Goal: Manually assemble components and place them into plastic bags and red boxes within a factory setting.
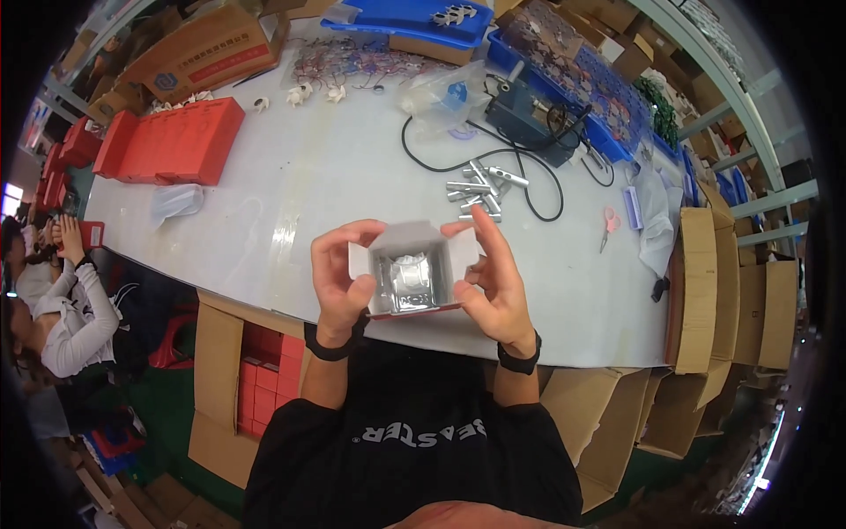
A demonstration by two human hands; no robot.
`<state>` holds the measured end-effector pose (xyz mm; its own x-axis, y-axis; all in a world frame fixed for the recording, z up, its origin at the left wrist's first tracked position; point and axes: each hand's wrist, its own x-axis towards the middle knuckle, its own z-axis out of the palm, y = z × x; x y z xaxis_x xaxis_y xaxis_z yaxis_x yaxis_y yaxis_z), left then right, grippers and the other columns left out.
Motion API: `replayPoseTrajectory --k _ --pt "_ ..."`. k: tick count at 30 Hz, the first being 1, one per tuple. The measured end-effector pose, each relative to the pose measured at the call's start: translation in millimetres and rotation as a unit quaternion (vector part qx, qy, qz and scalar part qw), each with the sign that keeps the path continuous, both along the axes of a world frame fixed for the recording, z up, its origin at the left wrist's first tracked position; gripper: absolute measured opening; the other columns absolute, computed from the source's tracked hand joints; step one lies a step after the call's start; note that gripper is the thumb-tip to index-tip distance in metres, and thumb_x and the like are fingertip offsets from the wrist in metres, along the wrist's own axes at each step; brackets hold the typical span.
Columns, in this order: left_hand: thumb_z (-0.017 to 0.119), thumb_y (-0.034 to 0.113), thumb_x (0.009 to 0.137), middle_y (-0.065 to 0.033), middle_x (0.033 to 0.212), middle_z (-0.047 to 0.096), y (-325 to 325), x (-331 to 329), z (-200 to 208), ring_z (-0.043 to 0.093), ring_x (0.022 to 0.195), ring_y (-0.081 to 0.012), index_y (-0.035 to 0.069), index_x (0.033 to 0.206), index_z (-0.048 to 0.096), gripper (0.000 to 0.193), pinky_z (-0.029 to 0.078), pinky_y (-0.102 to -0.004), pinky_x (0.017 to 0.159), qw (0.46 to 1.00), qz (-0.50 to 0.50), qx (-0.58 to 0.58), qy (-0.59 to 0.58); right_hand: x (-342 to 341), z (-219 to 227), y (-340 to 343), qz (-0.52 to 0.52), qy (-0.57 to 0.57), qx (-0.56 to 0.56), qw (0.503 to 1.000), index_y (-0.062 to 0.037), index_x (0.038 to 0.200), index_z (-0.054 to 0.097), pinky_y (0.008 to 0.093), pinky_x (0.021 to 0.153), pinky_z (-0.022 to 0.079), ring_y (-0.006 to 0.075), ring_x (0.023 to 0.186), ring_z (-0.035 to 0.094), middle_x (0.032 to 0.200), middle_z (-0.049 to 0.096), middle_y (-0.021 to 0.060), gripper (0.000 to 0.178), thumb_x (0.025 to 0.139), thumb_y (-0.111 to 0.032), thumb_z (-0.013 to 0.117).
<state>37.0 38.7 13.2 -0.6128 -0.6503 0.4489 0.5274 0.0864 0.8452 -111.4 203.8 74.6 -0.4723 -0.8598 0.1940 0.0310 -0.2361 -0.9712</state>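
Matt card box (407, 236), shiny metal tubes (469, 188), smooth glossy tabletop (330, 167)

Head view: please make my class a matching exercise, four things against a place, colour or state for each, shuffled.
Column one
1. Small open box
2. Scissors
3. Metal tubes
4. Small red boxes

Column two
A. Silver, lying in a loose pile
B. Inside a cardboard carton at the lower left
C. Between the left hand and the right hand
D. Pink-handled

Right pairs: 1-C, 2-D, 3-A, 4-B
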Motion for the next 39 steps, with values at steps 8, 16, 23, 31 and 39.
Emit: replayPoseTrajectory --k 8,16,23,31,39 --pt "0.075 0.037 0.087 -0.025 0.13 0.056 5.3 2.7 5.2 0.057 0.121 -0.0364 0.008 0.131 0.036 0.066 0.035 -0.0559 0.116 0.986 -0.146 0.017 0.081 12.9 -0.8 11.7 0.029 -0.02 -0.03 0.999 -0.0021 0.153 0.034 0.0279 0.084 0.051 0.017 0.112 0.051 0.123 0.051 0.0097 0.084 0.079 -0.002 0.075" --pt "0.061 -0.001 0.084 -0.0251 0.137 0.05 22.2 11.6 26.5 0.051 0.13 -0.0341 0.003 0.136 0.035 0.058 0.028 -0.0549 0.12 0.993 -0.092 -0.059 -0.033 27.8 -11.5 3.2 -0.111 0.069 -0.003 0.991 -0.0028 0.145 0.042 0.0266 0.084 0.048 0.0155 0.108 0.052 0.12 0.051 0.0087 0.071 0.081 0.003 0.073" --pt "0.058 -0.004 0.084 -0.0223 0.14 0.046 42.4 20.6 28.5 0.045 0.136 -0.0312 0.0 0.144 0.036 0.064 0.032 -0.0435 0.116 0.997 -0.021 0.012 -0.077 21.7 -3.8 9.8 -0.085 0.184 0.017 0.979 -0.0004 0.134 0.052 0.0257 0.08 0.048 0.0153 0.099 0.053 0.123 0.051 0.0107 0.057 0.082 0.002 0.073" --pt "0.055 -0.002 0.089 -0.021 0.146 0.043 39.6 18.3 34.7 0.045 0.136 -0.0305 -0.003 0.144 0.04 0.057 0.036 -0.0427 0.114 0.985 -0.003 -0.1 -0.138 20.2 4.6 8.9 -0.074 0.236 0.027 0.969 0.0012 0.144 0.05 0.0293 0.082 0.048 0.016 0.094 0.051 0.13 0.051 0.0137 0.066 0.083 -0.004 0.076" --pt "0.049 0.002 0.094 -0.0204 0.143 0.048 51.5 20.5 32.7 0.048 0.132 -0.0306 -0.001 0.144 0.046 0.05 0.034 -0.0414 0.116 0.991 -0.028 0.058 -0.117 27.0 3.9 -4.0 -0.11 0.166 0.031 0.979 0.0003 0.132 0.063 0.0348 0.093 0.05 0.0217 0.104 0.058 0.125 0.059 0.0146 0.051 0.082 0.006 0.07"
